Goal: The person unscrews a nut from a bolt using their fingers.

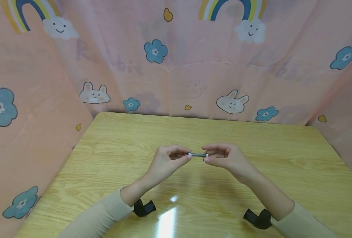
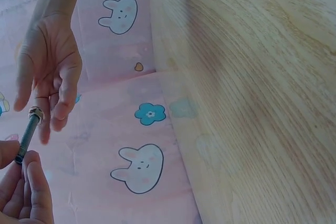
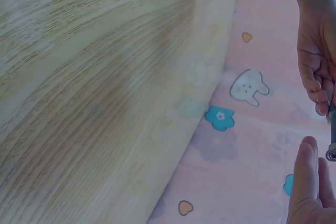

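Observation:
A metal bolt point(image 1: 198, 155) is held level above the table, between the two hands. My left hand point(image 1: 164, 162) pinches its left end between thumb and fingertips, largely hiding that end. On the opposite end sits a nut point(image 2: 35, 114), with the threaded shank bare between it and the left fingers. My right hand point(image 1: 228, 158) is close around the nut end, thumb and fingers parted on either side of it. In the right wrist view, the right hand's fingers point(image 3: 307, 182) are extended beside the nut, apart from it.
A wooden table point(image 1: 128, 135) lies under both hands. Pink printed cloth point(image 1: 191, 79) hangs along its back and sides. Black wrist-worn pieces point(image 1: 144, 208) stick out near both sleeves. Glare shows on the near tabletop.

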Tool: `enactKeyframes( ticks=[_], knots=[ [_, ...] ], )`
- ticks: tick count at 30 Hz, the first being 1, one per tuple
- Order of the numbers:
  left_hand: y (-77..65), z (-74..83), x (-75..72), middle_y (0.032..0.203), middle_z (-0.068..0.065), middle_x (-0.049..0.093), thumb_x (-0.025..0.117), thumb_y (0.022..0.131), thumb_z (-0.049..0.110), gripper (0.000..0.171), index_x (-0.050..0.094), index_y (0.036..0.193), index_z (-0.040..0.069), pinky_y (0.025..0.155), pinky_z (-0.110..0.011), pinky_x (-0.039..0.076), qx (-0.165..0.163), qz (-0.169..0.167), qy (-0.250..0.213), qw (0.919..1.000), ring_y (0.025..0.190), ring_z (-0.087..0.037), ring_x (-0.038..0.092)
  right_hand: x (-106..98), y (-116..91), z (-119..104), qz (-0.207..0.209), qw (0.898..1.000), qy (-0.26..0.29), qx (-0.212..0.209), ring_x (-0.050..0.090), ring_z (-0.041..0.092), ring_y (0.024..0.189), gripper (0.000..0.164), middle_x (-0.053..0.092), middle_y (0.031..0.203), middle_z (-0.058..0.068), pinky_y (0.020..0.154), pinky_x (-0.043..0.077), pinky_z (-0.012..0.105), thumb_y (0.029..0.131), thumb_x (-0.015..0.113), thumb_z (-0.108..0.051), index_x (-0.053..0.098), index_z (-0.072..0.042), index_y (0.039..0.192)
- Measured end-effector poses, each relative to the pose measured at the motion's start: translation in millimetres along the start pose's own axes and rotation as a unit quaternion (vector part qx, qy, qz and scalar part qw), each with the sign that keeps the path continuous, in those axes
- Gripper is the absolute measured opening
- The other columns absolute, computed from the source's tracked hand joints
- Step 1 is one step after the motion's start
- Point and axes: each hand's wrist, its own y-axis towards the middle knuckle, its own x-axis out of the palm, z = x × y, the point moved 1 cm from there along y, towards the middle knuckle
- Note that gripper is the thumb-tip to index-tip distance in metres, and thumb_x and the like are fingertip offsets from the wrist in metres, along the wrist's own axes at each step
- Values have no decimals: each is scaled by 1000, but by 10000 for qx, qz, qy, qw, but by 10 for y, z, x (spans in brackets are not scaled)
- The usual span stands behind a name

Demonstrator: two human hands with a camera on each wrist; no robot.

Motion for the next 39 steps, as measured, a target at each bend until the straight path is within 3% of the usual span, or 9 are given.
enactKeyframes(
  ticks=[4, 15, 21, 23, 28, 31, 35, 39],
  knots=[
    [-29, 166, -8, 89, -16, 68, 65, 85, -1, 15, 67, 98, -8, 66, -24, 54, -41, 24, 31, 10000, 75, -24, 65, -6, 7, 7, -145, 9999, 46, 70, 67, 19, 86, 40, 67, 95, 15, 80, 53, 34, 91, 62, -16, 54, 14, 117],
    [-35, 187, -16, 91, -18, 67, 63, 86, -1, 15, 67, 99, -9, 66, -24, 53, -15, -27, -88, 10000, 78, -35, 64, -7, -6, -24, 91, 9996, -113, -228, 65, 13, 79, 35, 67, 89, 3, 78, 53, 28, 83, 70, -8, 59, 13, 109],
    [-36, 173, -14, 91, -15, 68, 64, 86, 0, 15, 67, 100, -6, 67, -25, 54, -49, -33, -68, 10000, 76, -25, 65, -11, -15, -13, 92, 9992, -108, -372, 65, 16, 80, 30, 66, 91, 5, 75, 54, 31, 80, 72, -4, 62, 11, 104],
    [-38, 169, -13, 91, -15, 68, 64, 86, 1, 15, 67, 100, -6, 66, -25, 53, -94, -44, -90, 9999, 77, -27, 65, -15, -17, -11, 58, 9993, -143, -336, 65, 17, 84, 34, 66, 96, 6, 76, 54, 31, 80, 72, -5, 61, 10, 108],
    [-34, 172, -10, 91, -15, 68, 64, 87, 1, 16, 67, 100, -7, 65, -24, 53, -148, -4, -113, 9998, 77, -30, 65, -15, 3, -14, -75, 9999, -80, -115, 66, 17, 85, 38, 67, 96, 10, 78, 54, 32, 88, 65, -14, 57, 10, 116],
    [-34, 178, -13, 91, -15, 68, 64, 86, 1, 16, 67, 99, -7, 66, -24, 53, -123, 31, -47, 9999, 75, -21, 65, -8, 18, -14, -137, 9999, -12, 8, 67, 18, 81, 36, 69, 89, 11, 77, 55, 34, 91, 62, -15, 58, 14, 111],
    [-42, 178, -20, 91, -15, 68, 65, 86, 1, 16, 67, 99, -7, 67, -25, 54, -116, 23, 7, 9999, 74, -12, 63, -5, 11, -22, -43, 9999, -131, 5, 67, 17, 81, 34, 69, 88, 10, 78, 54, 32, 88, 66, -13, 60, 13, 108],
    [-43, 175, -24, 91, -15, 68, 64, 86, 1, 16, 67, 99, -7, 67, -25, 54, -121, 10, -1, 9999, 75, -17, 64, -2, -2, -34, 120, 9994, -294, -147, 66, 16, 79, 34, 68, 88, 7, 77, 53, 29, 83, 71, -10, 61, 12, 107]
  ],
)
